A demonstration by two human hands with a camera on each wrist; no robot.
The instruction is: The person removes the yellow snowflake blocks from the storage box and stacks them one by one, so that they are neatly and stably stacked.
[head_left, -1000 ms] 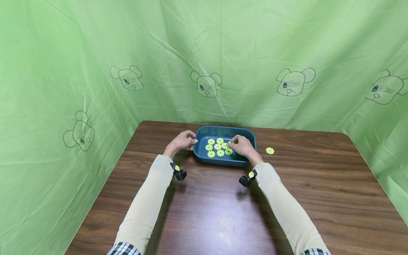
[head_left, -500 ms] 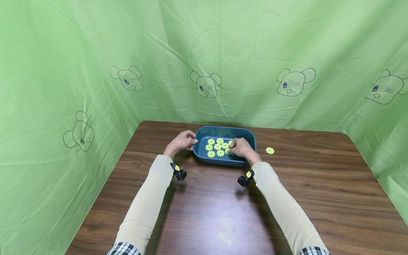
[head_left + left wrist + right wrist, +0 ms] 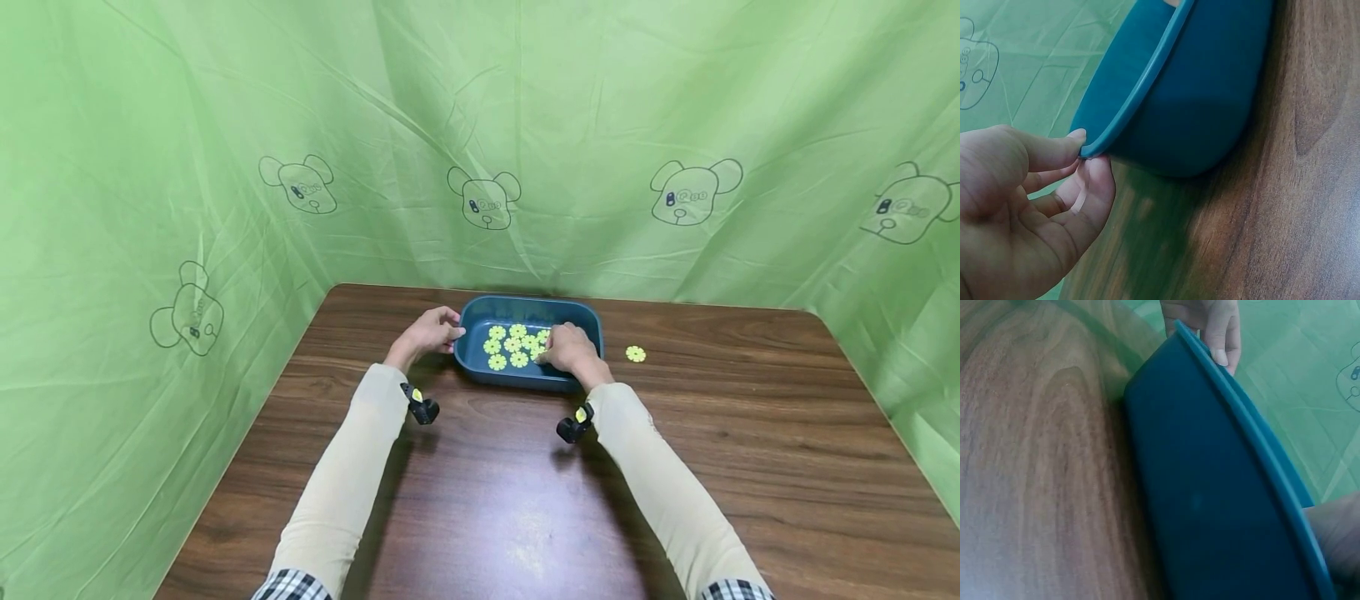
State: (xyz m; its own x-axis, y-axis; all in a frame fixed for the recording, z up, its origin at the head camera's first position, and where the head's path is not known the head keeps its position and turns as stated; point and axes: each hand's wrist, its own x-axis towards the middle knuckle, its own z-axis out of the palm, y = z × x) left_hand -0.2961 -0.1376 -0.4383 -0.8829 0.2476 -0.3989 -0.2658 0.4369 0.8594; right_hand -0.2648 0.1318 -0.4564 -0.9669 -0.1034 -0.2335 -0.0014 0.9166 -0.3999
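Observation:
A dark blue rectangular container [image 3: 517, 382] stands on the table with several flat yellow-green flower-shaped discs [image 3: 497, 362] lying on its bottom. My left hand [image 3: 427, 333] pinches its left rim between thumb and fingers; the left wrist view shows this hand [image 3: 1029, 194] on the rim [image 3: 1129, 109] up close. Inside the container's right half, my right hand [image 3: 573, 350] reaches down at the discs on that side. Its fingertips are mostly hidden, so whether they hold a disc cannot be told. In the right wrist view the container's wall [image 3: 1210, 487] hides the fingers.
One more flower disc [image 3: 635, 354] lies on the wooden table [image 3: 750, 400] to the right of the container. Green cloth [image 3: 585, 100] printed with bear heads hangs behind the table and along its sides.
My right hand has moved slightly toward the container's near side and lower among the discs; a disc at the right is now more covered. My left hand and the container have stayed in place.

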